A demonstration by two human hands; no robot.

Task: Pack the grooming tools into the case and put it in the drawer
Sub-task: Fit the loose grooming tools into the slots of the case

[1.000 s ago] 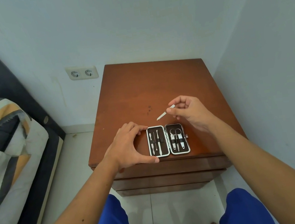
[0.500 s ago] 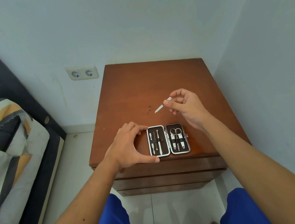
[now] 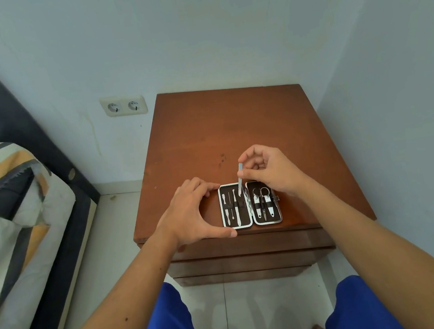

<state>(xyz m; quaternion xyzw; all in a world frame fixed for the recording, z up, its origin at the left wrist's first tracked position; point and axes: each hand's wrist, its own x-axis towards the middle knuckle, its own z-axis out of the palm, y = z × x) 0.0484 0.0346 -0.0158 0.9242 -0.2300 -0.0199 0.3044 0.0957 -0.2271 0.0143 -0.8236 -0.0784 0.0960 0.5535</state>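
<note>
The right hand (image 3: 269, 169) pinches a slim metal tool (image 3: 239, 179), tip down over the open case's (image 3: 250, 204) left half. The left hand (image 3: 189, 214) spreads wide, bracing the case's left edge on the desk (image 3: 205, 132).

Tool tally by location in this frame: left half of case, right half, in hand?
Left half of case: 3 tools
Right half: 3 tools
Right hand: 1 tool, tip over the left half
Total: 7
Left hand holds none; it braces the case.
</note>
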